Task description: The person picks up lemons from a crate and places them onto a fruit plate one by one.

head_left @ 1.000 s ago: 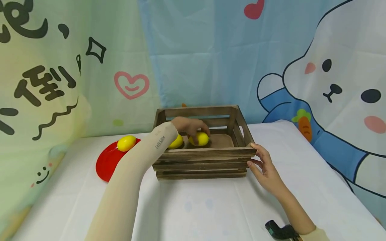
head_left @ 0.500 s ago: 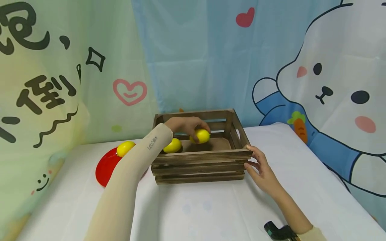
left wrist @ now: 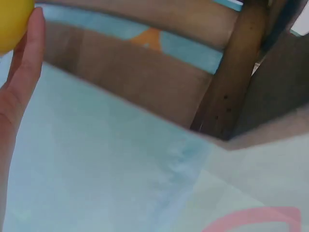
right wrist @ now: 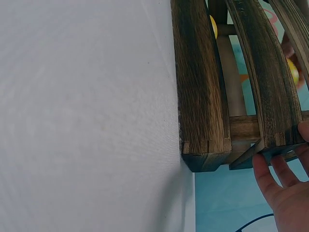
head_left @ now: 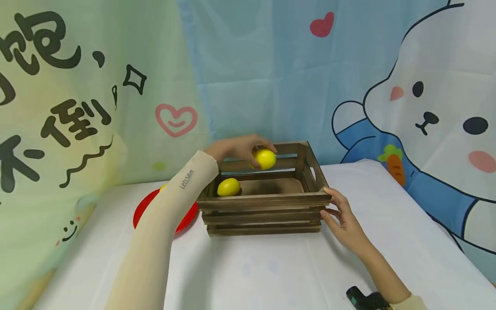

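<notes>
Left hand (head_left: 236,148) curls its fingers round a lemon (head_left: 265,159), lifted clear above the crate (head_left: 267,206) at twelve o'clock, while the right hand (head_left: 342,219) braces the crate's three o'clock corner, fingers spread, steadying it on the table (head_left: 279,267).

Yellow lemon (head_left: 265,159) held above wooden crate (head_left: 267,211); another lemon (head_left: 228,187) inside.

Two bright yellow lemons (head_left: 265,158) (head_left: 228,187) show against a dark brown, stained wooden crate (head_left: 267,211). A red plate (head_left: 145,206) lies on the white tablecloth (head_left: 271,267) near its left edge. The backdrop (head_left: 271,77) is pastel green and blue with a white cartoon rabbit, pink hearts and black lettering
</notes>
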Motion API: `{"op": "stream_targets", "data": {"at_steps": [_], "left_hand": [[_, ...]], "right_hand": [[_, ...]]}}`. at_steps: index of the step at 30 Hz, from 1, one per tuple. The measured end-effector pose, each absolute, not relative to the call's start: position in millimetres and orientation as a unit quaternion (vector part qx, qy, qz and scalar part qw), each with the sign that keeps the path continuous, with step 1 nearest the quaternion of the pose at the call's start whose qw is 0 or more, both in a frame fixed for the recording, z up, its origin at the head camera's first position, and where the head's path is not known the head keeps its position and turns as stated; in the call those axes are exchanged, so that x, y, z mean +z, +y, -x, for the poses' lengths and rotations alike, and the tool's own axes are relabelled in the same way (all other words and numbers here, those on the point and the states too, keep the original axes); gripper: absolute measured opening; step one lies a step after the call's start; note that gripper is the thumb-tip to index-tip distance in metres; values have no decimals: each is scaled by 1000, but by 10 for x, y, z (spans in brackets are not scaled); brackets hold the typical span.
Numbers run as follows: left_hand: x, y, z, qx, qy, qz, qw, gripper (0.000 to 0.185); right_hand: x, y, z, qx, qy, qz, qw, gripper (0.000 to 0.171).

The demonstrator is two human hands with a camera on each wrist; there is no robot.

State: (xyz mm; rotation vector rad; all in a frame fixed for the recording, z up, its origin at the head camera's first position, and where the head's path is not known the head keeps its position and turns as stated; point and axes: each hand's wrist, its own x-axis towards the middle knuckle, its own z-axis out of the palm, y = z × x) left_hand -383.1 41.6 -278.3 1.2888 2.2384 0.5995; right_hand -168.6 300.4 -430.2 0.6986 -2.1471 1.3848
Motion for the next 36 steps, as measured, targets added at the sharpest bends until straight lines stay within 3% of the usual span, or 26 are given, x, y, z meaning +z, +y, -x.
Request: {"op": "stream_targets", "data": {"at_steps": [4,11,18,30,36], "left_hand": [[-2650,292,3759,277,818,-461,204,57],[-2536,67,3710,301,798,-515,90,56],[-2432,-182,3599,328,786,-522,39,55],[-2510,-695,3394,416,810,-412,-34,65],[-2630,-863,3330,440,807,-387,-82,61]], "right_hand": [[-4305,2987,1707,507,-785,-257,246,75],[-4323,2972,1739,511,-783,-254,247,76],[-4330,2962,1741,518,-780,-251,245,76],[-4346,2959,1795,512,-774,-274,253,81],[-4355,2955,1811,512,-771,-281,255,83]]}}
